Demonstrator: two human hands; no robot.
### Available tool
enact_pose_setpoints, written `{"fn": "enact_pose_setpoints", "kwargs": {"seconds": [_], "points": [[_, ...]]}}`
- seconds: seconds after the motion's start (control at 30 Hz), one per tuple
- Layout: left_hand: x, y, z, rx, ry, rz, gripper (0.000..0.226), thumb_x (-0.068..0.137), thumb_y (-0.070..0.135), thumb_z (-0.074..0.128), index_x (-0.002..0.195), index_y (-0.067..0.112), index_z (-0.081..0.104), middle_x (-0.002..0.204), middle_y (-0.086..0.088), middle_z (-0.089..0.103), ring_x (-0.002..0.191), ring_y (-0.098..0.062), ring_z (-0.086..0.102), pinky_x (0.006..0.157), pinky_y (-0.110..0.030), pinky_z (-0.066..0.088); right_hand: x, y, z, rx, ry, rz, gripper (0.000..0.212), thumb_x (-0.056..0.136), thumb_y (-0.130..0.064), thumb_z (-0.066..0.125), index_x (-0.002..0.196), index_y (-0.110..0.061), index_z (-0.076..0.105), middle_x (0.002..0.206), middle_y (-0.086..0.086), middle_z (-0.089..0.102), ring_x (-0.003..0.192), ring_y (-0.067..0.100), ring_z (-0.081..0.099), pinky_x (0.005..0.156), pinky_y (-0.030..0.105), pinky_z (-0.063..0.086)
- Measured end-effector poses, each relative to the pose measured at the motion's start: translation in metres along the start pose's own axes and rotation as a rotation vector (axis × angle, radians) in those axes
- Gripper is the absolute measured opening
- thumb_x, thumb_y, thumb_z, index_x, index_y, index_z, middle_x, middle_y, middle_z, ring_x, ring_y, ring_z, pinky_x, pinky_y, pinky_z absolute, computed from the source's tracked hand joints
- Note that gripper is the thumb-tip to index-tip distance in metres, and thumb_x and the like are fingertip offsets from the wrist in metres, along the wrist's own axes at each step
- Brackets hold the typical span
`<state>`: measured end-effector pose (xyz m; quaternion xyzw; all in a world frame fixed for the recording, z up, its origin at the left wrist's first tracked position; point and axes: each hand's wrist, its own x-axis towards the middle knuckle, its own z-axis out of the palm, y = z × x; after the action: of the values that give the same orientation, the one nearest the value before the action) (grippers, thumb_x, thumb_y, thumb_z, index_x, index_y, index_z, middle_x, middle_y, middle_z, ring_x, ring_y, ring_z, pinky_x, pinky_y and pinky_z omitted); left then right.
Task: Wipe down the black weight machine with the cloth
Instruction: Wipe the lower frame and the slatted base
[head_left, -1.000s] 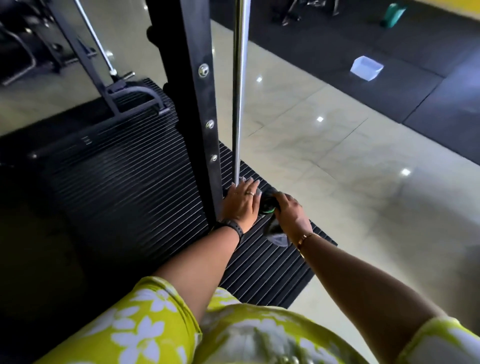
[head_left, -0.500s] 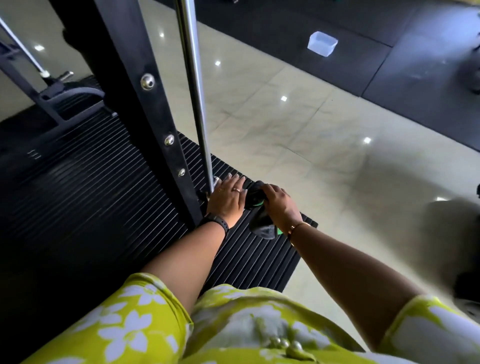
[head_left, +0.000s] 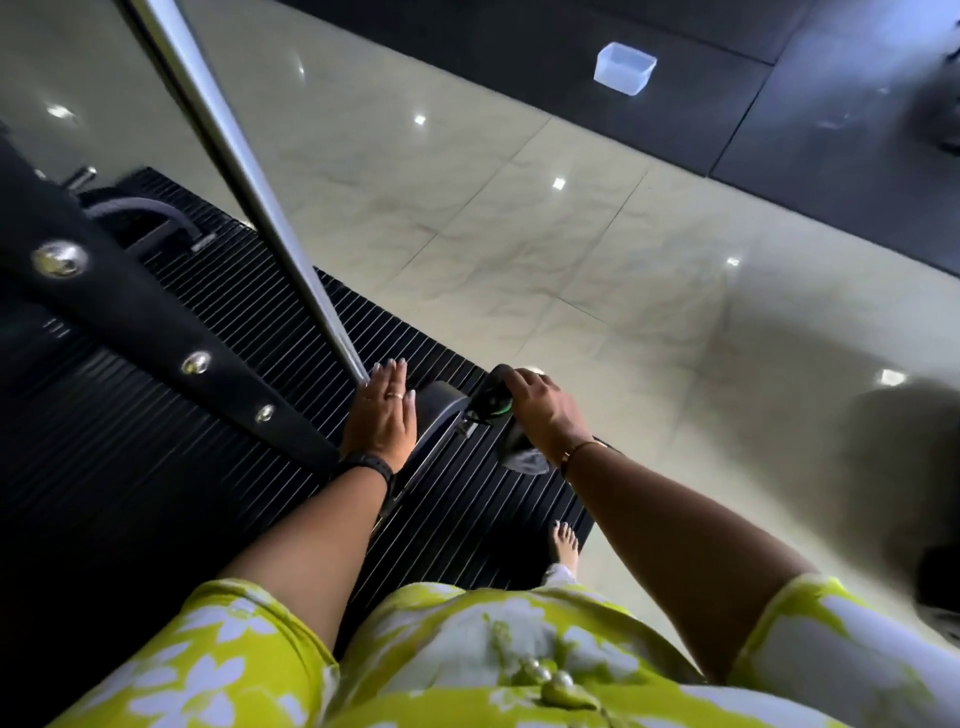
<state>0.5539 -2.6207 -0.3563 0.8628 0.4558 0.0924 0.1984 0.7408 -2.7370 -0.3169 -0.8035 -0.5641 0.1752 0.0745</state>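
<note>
The black weight machine's upright post (head_left: 130, 312) with silver bolts slants down to its base, beside a chrome guide rod (head_left: 249, 197). My left hand (head_left: 382, 415) lies flat with fingers spread at the foot of the rod, on the machine's base. My right hand (head_left: 540, 405) grips a dark cloth (head_left: 493, 400) with a green patch, bunched against a rounded dark base part (head_left: 441, 415). A loose end of the cloth hangs below my wrist.
A ribbed black rubber mat (head_left: 467, 499) lies under the machine. Glossy pale floor tiles (head_left: 571, 260) stretch to the right, with dark mats beyond. A small translucent tub (head_left: 625, 67) sits on the far mat. My bare foot (head_left: 565, 545) stands at the mat's edge.
The view has swung and tilted so the post and rod lean left. My right hand with the cloth has drawn apart from my left hand, uncovering the rounded base part between them.
</note>
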Motion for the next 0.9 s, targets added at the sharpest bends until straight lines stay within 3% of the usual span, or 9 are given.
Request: {"fn": "enact_pose_setpoints", "kwargs": {"seconds": [0.1,0.3,0.4,0.47,0.57,0.8,0.9], "points": [[0.012,0.01,0.01,0.083,-0.018,0.049,0.062,0.096,0.035,0.019,0.139,0.0,0.047,0.142,-0.022,0.049,0.134,-0.039,0.044,0.114,-0.049,0.025,0.023,0.028,-0.012,-0.018,-0.047,-0.087,0.058,0.094,-0.01,0.057,0.147,-0.014,0.034,0.144,0.015,0.044,0.123,0.03,0.049,0.098,0.036,0.047],[0.037,0.053,0.027,0.138,0.028,-0.063,0.063,0.096,0.033,0.018,0.138,-0.003,0.047,0.142,-0.024,0.048,0.134,-0.041,0.043,0.113,-0.051,0.023,0.062,0.083,-0.04,-0.045,-0.058,-0.292,0.072,0.085,-0.005,0.069,0.148,-0.011,0.035,0.15,0.012,0.04,0.132,0.033,0.042,0.103,0.038,0.044],[0.046,0.079,0.038,0.109,0.074,-0.135,0.062,0.096,0.032,0.019,0.138,-0.004,0.047,0.142,-0.025,0.047,0.134,-0.041,0.042,0.113,-0.051,0.022,0.08,0.097,-0.047,-0.042,-0.072,-0.349,0.059,0.089,-0.003,0.061,0.144,-0.009,0.041,0.148,0.013,0.042,0.132,0.034,0.042,0.102,0.042,0.045],[0.052,0.091,0.045,0.098,0.094,-0.154,0.058,0.097,0.029,0.023,0.136,-0.005,0.05,0.138,-0.026,0.051,0.129,-0.043,0.047,0.108,-0.056,0.03,0.091,0.104,-0.048,-0.083,-0.045,-0.425,0.047,0.093,-0.005,0.055,0.139,-0.006,0.047,0.143,0.016,0.047,0.128,0.037,0.045,0.098,0.049,0.047],[0.061,0.097,0.05,0.126,0.102,-0.158,0.055,0.097,0.027,0.025,0.134,-0.004,0.052,0.135,-0.026,0.054,0.125,-0.044,0.052,0.104,-0.058,0.036,0.102,0.108,-0.046,-0.021,-0.066,-0.48,0.058,0.077,0.006,0.071,0.132,0.0,0.054,0.137,0.021,0.053,0.121,0.044,0.051,0.086,0.052,0.055],[0.078,0.087,0.043,0.106,0.145,-0.305,0.066,0.097,0.036,0.011,0.143,0.0,0.043,0.147,-0.022,0.042,0.139,-0.037,0.036,0.116,-0.046,0.017,0.131,0.1,-0.044,-0.038,-0.063,-0.549,0.08,0.053,-0.003,0.09,0.126,0.0,0.059,0.126,0.019,0.061,0.11,0.042,0.06,0.074,0.046,0.057],[0.088,0.075,0.038,0.073,0.17,-0.371,0.071,0.094,0.039,0.007,0.145,0.001,0.038,0.15,-0.021,0.038,0.142,-0.036,0.031,0.118,-0.043,0.012,0.146,0.09,-0.05,-0.068,-0.092,-0.609,0.074,0.061,-0.003,0.087,0.129,-0.002,0.057,0.128,0.019,0.06,0.114,0.04,0.058,0.081,0.045,0.055]]}}
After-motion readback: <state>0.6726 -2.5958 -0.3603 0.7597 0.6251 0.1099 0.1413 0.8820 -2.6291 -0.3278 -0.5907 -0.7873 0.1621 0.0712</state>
